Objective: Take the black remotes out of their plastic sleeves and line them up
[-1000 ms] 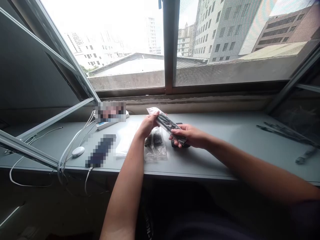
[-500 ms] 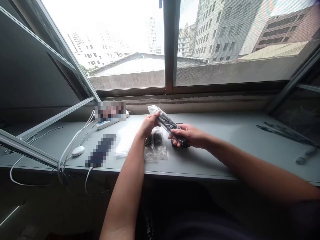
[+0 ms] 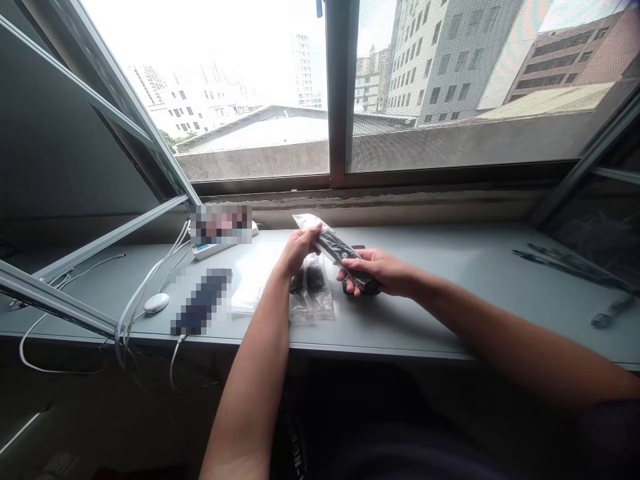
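Note:
A long clear plastic bag (image 3: pixel 334 245) with a slim black item inside slants between my hands above the table. My left hand (image 3: pixel 299 249) pinches its upper, whitish end between thumb and fingers. Around its lower end are the fingers of my right hand (image 3: pixel 373 268). What the black item is I cannot make out. Beneath my hands lies a second clear bag (image 3: pixel 313 303) holding dark pieces, partly covered by my left hand. A dark flat object (image 3: pixel 357 291) rests on the table behind my right hand, which hides most of it.
On the grey table (image 3: pixel 450 320), left of my arm, are white sheets (image 3: pixel 250 287), a blurred dark device (image 3: pixel 203 303) on a cable and a white round puck (image 3: pixel 157 303). A power strip (image 3: pixel 220 247) stands farther back. Dark thin rods (image 3: pixel 565 267) lie right. Metal frame bars (image 3: pixel 115 233) rise left.
The bag has shifted very slightly between my hands, its upper end a little to the left. Both hands keep their hold; the things on the table have not moved.

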Available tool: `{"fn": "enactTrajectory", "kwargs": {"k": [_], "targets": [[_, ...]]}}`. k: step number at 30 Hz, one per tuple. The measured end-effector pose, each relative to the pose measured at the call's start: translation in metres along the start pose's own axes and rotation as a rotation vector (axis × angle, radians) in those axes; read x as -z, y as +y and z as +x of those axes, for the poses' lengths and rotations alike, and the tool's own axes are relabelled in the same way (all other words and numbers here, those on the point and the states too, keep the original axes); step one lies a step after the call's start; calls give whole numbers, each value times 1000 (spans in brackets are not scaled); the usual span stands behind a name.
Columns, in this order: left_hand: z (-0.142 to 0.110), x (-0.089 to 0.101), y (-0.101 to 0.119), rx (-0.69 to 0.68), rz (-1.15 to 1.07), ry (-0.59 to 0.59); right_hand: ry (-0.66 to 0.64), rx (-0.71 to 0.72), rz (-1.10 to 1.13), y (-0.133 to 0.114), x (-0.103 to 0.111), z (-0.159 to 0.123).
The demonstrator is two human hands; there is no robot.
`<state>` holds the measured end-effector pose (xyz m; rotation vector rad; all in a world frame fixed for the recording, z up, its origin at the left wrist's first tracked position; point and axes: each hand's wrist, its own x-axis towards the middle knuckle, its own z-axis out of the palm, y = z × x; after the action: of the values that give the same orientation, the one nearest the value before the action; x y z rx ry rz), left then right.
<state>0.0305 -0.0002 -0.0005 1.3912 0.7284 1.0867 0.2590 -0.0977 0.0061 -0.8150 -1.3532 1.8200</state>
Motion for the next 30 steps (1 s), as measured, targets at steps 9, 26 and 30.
{"fn": "enactTrajectory", "kwargs": {"k": [9, 26, 30], "targets": [[5, 2, -4, -12, 51, 31, 8, -38, 1, 2, 3, 0], [5, 1, -2, -77, 22, 149, 14, -42, -25, 3, 6, 3], [3, 1, 0, 1, -13, 80, 18, -19, -8, 4, 6, 3]]}}
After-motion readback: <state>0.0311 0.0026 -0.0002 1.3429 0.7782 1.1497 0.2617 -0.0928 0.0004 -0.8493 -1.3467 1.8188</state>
